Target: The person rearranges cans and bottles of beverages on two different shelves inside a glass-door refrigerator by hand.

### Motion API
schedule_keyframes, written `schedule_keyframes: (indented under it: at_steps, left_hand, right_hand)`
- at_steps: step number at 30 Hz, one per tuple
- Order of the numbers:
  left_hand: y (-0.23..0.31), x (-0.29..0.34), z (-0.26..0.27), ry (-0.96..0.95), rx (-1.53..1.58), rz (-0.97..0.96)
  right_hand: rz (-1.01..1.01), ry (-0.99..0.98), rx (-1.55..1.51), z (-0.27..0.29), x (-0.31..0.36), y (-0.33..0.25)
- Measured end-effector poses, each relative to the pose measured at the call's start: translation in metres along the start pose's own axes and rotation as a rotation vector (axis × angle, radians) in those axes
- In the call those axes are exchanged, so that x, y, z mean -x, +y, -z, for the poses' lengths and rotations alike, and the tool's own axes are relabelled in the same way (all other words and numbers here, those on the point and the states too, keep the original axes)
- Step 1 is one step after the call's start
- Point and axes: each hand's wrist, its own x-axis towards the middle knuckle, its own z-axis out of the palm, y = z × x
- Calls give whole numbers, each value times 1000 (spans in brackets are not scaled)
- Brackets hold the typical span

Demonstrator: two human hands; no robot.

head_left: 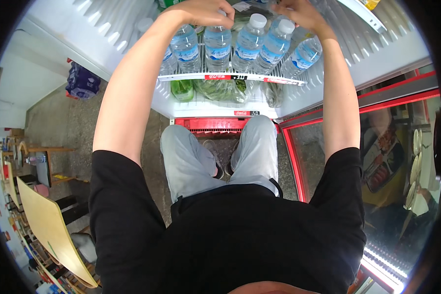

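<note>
My left hand [208, 13] reaches into the fridge, its curled fingers closed round the top of a clear water bottle [217, 49] that stands upright on the wire shelf. The hand covers that bottle's cap. Farther right, my right hand [301, 13] is bent downward behind the front bottles, fingers drawn together; what they hold, if anything, is hidden. Between the hands stand two white-capped bottles [250, 44], [275, 48] with blue labels. Another bottle [185, 49] is left of the gripped one, and a tilted bottle [305, 54] leans at the shelf's right.
The shelf's front edge [191, 76] carries red price strips. Below it lie bagged green vegetables [223, 90] and a green package [182, 90]. The red-framed glass door [294, 161] stands open at right. A wooden table [49, 225] and purple wrapped pack [83, 81] are at left.
</note>
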Motion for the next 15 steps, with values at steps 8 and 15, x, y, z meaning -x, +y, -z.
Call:
schedule_keyframes:
  at_steps: [8,15]
  left_hand:
    - [-9,-17,-5,131,40,5]
    - [-22,-14,-10,198,-21,55]
  right_hand:
    - [-193,-58,-64,18,-1,-1]
    - [-83,16,-16,-4,-10,17]
